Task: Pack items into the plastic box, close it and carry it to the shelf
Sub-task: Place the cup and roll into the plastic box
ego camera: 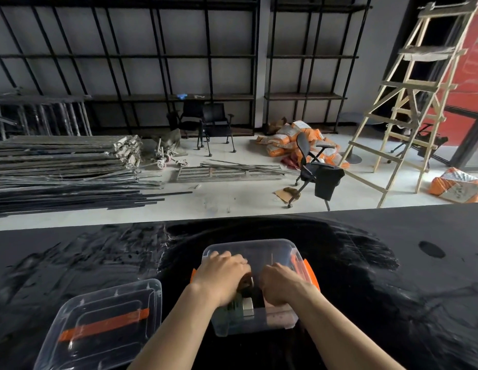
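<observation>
A clear plastic box (259, 249) with orange side latches sits open on the black table (392, 276) right in front of me. Both my hands are inside it. My left hand (221, 276) is curled over dark items (243, 303) in the box, and my right hand (280, 281) is curled beside it on the same cluster. What exactly each hand grips is hidden by the fingers. Orange-handled items (299, 265) lie along the box's right wall. The clear lid (104, 324) with an orange strap rests on the table to the left, near the front edge.
Beyond the table's far edge are black metal shelves (179, 57) along the wall, piled metal bars (67, 169), office chairs (315, 172), orange sacks (288, 140) and a wooden ladder (408, 102) at the right.
</observation>
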Demonstrator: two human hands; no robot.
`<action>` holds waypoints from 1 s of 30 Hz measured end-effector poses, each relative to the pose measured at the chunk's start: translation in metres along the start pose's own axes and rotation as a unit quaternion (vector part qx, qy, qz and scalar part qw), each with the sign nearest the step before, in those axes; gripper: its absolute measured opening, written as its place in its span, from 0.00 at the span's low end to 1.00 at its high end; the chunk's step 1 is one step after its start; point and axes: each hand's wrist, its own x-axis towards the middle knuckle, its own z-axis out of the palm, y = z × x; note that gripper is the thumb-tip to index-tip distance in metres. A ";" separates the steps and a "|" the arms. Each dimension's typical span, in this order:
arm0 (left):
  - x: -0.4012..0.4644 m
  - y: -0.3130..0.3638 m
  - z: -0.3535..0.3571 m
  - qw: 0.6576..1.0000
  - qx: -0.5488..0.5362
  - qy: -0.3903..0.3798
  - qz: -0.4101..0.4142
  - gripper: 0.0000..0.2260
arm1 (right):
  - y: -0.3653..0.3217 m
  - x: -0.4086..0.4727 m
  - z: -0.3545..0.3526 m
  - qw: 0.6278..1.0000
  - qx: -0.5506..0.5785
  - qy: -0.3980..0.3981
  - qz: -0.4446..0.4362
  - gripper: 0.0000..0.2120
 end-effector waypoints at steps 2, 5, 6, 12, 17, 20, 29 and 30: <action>-0.004 -0.007 0.001 0.999 -0.025 0.032 -0.007 0.17 | 0.002 0.004 0.004 1.000 -0.005 0.006 0.002 0.09; -0.010 -0.014 0.002 0.998 -0.026 0.057 -0.015 0.13 | 0.004 0.008 0.004 1.000 -0.013 0.011 0.011 0.10; -0.012 -0.015 0.002 0.998 -0.015 0.055 -0.018 0.13 | 0.004 0.009 0.004 1.000 -0.012 0.010 0.014 0.11; -0.018 -0.019 0.005 0.995 0.082 0.017 -0.059 0.16 | 0.003 0.010 0.008 0.999 0.009 0.023 0.026 0.09; -0.019 -0.016 0.008 0.995 0.071 0.035 -0.068 0.15 | 0.002 0.009 0.007 1.000 0.009 0.014 0.012 0.09; -0.024 -0.021 0.008 0.984 -0.010 0.147 -0.095 0.13 | 0.001 0.008 0.005 1.000 0.020 0.004 -0.009 0.07; -0.036 -0.035 0.040 0.831 -0.436 0.124 -0.322 0.21 | -0.018 0.007 -0.002 0.985 0.104 -0.116 -0.074 0.25; -0.036 -0.033 0.044 0.820 -0.461 0.108 -0.320 0.20 | -0.019 0.007 -0.002 0.985 0.104 -0.115 -0.073 0.27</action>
